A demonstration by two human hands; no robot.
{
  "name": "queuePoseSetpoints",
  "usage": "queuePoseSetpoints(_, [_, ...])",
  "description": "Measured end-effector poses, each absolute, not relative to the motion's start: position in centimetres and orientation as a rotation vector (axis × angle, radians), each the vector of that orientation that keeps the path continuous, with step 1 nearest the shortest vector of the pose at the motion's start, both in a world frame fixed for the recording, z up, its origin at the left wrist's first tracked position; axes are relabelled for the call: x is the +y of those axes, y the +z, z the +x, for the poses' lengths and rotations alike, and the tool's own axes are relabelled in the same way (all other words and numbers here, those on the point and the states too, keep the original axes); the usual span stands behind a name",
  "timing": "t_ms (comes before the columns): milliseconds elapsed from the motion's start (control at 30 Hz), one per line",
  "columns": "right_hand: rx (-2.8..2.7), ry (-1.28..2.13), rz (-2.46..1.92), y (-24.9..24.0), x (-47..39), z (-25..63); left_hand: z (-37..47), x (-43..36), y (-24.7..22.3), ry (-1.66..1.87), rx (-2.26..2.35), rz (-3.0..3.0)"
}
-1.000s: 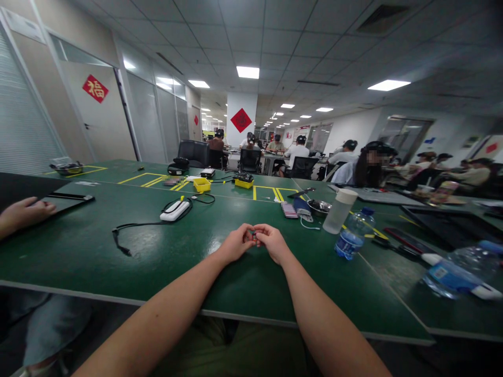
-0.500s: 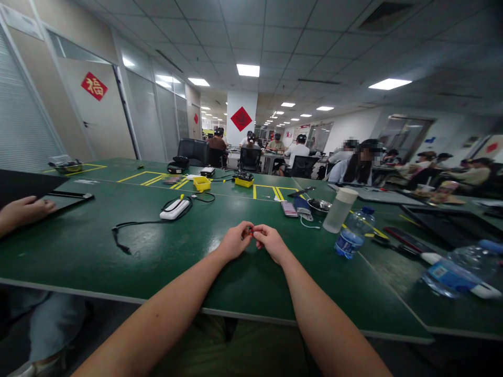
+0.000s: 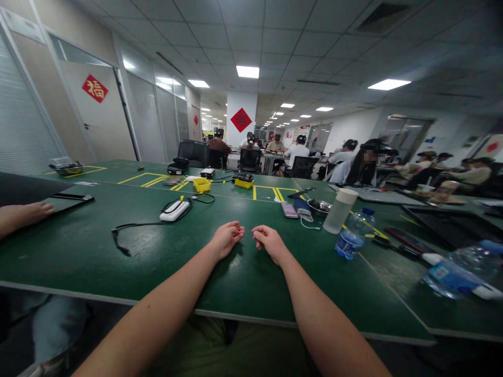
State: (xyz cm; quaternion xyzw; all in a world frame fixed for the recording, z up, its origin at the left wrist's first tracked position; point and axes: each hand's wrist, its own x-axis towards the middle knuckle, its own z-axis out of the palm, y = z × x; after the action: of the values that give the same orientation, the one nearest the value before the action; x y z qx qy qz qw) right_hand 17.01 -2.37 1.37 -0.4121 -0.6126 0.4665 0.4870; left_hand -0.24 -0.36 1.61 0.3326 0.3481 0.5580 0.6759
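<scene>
My left hand is just above the green table, its fingers curled around a small red object that shows near the fingertips. To its right, a short gap away, my right hand has its fingers bent and pressed together; whatever it may hold is hidden or too small to name. Beyond my left hand lies a white power bank with a black cable around it.
A frosted bottle and a blue-labelled water bottle stand to the right, another bottle farther right. Yellow trays are farther back. Another person's hand rests by a dark device at the left.
My hands were together at the small object; now they are apart. My left hand has moved left with the red object, while my right hand has hardly moved.
</scene>
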Motion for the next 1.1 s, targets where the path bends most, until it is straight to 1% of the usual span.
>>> queuePoseSetpoints(133, [-1.503,1.137,-1.008,1.4,-2.5,17.1,-1.1,0.2,1.8,1.256,0.805,0.533])
queuePoseSetpoints(267, [-1.517,1.142,-1.020,1.5,-2.5,17.1,-2.0,0.8,1.7,1.257,0.869,0.642])
queuePoseSetpoints(367, [-1.531,1.151,-1.022,1.5,-2.6,17.0,-3.3,1.5,1.7,1.350,0.986,0.753])
queuePoseSetpoints(433, [-1.546,1.160,-1.020,1.5,-2.7,17.0,-4.5,2.0,1.9,1.389,1.046,0.723])
queuePoseSetpoints(600, [-1.600,1.177,-1.015,1.4,-2.9,17.0,-7.9,3.2,2.5,1.441,0.894,0.490])
queuePoseSetpoints(633, [-1.607,1.177,-1.010,1.4,-2.9,17.0,-8.5,3.5,2.4,1.470,0.943,0.524])
queuePoseSetpoints(700, [-1.613,1.174,-1.007,1.5,-2.9,17.0,-9.3,3.9,2.3,1.493,1.194,0.719])
queuePoseSetpoints(733, [-1.615,1.174,-1.008,1.5,-2.9,17.0,-9.7,4.1,2.2,1.471,1.359,0.848])
queuePoseSetpoints(833, [-1.624,1.186,-1.012,1.5,-3.0,17.0,-10.8,4.5,1.8,1.420,1.585,1.030])
queuePoseSetpoints(867, [-1.628,1.192,-1.015,1.5,-3.0,16.9,-11.2,4.6,1.7,1.377,1.672,1.139])
queuePoseSetpoints(900, [-1.631,1.196,-1.020,1.5,-3.0,16.9,-11.6,4.5,1.6,1.264,1.830,1.356])
queuePoseSetpoints(967, [-1.638,1.197,-1.033,1.4,-2.9,16.9,-12.5,4.1,1.4,0.934,2.102,1.820])
queuePoseSetpoints(1033, [-1.649,1.192,-1.037,1.3,-2.9,16.9,-13.3,3.4,1.3,0.660,2.234,2.130])
queuePoseSetpoints(1100, [-1.664,1.189,-1.034,1.2,-2.9,16.9,-14.2,2.8,1.4,0.477,2.275,2.278])
